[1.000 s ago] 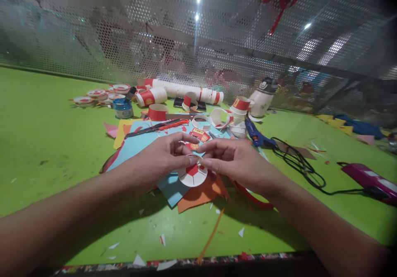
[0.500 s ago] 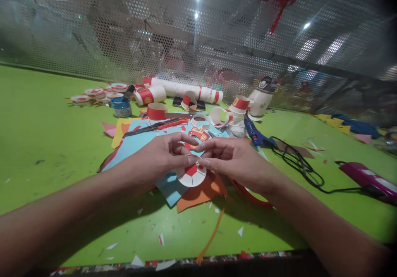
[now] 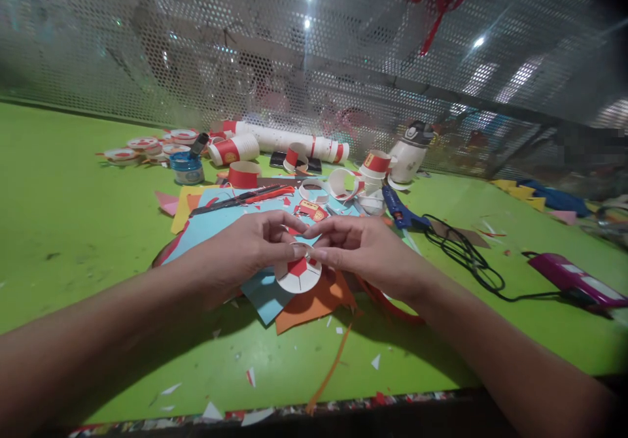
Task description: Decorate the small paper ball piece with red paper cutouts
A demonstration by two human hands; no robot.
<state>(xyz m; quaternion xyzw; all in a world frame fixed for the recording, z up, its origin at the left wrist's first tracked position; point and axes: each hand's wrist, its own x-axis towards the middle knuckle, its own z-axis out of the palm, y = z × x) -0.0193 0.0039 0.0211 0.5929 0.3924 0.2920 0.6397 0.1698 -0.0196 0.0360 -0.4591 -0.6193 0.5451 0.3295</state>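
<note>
A round white paper disc (image 3: 300,282) with red patches and thin dark lines sits between my two hands, low over the paper sheets. My left hand (image 3: 267,242) pinches its upper left rim with thumb and fingers. From the other side, my right hand (image 3: 346,245) is closed, thumb and fingertips at the disc's upper right edge. Whether a small red piece is caught between the fingertips is hard to make out. Under the hands lie a light blue sheet (image 3: 265,297) and an orange sheet (image 3: 314,307).
Behind the hands are a craft knife (image 3: 235,201), cut cup rings (image 3: 343,184) and a jar (image 3: 187,168). A blue glue gun (image 3: 400,209) lies right, its black cord running to a magenta power strip (image 3: 574,280). A bottle (image 3: 411,153) stands behind. Paper scraps dot the green table (image 3: 122,333).
The whole view has shifted slightly, so everything appears a little further left. Both hands keep their hold on the disc, with barely any finger movement.
</note>
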